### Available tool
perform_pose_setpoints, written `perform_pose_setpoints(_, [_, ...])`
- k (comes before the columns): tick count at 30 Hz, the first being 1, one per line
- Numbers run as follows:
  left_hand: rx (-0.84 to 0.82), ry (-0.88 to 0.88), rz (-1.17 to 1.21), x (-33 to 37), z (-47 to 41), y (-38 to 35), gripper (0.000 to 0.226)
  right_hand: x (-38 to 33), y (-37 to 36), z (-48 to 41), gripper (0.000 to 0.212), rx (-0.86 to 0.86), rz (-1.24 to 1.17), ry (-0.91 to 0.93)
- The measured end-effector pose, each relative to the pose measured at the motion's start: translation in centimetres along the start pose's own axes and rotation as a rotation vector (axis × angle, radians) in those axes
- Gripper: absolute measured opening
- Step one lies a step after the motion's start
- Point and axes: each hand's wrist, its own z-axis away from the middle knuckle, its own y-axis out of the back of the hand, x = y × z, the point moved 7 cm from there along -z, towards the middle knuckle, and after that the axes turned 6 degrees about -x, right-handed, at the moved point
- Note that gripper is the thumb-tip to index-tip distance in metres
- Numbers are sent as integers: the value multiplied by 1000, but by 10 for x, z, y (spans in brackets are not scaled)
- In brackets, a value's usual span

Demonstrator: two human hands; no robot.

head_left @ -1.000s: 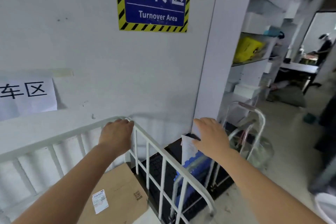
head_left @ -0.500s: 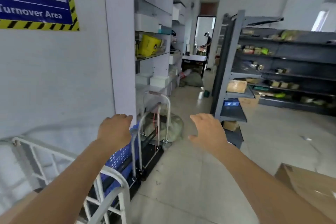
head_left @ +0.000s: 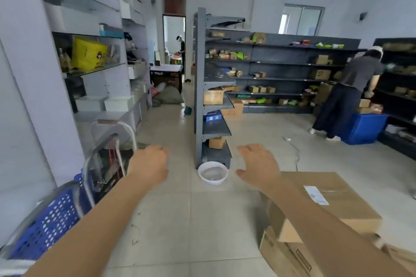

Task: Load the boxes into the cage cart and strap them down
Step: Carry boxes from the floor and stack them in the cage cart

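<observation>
A stack of brown cardboard boxes stands on the floor at the lower right; the top box [head_left: 337, 204] carries a white label. My right hand [head_left: 258, 167] hovers open just beyond the stack's near left corner, touching nothing. My left hand [head_left: 149, 164] is held out over the floor, fingers loosely curled and apart, empty. The cage cart is out of view.
A blue perforated crate [head_left: 47, 222] and a metal hand trolley [head_left: 112, 141] stand at the lower left by the white wall shelving. A white bowl [head_left: 212, 173] lies on the floor before a grey shelf unit [head_left: 209, 87]. A person [head_left: 351, 92] bends by a blue bin [head_left: 364, 127].
My view has swung right, away from the wall and the white cage cart. My left hand came off the cart rail. The stacked boxes have come into view under my right arm.
</observation>
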Motion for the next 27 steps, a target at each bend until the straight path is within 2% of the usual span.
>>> perform_pose_setpoints(4, [-19, -98, 45, 48, -48, -10, 26, 57, -8, -7, 56, -20, 9, -119])
perform_pose_setpoints(10, [-14, -238, 39, 124, -114, -25, 35, 136, -17, -13, 52, -41, 13, -296])
perform_pose_setpoints(16, [-71, -396, 86, 207, -161, -47, 31, 214, -38, -8, 52, -80, 15, -440])
perform_pose_setpoints(27, [-199, -473, 61, 375, -231, -97, 41, 392, -101, -7, 54, -196, 9, -593])
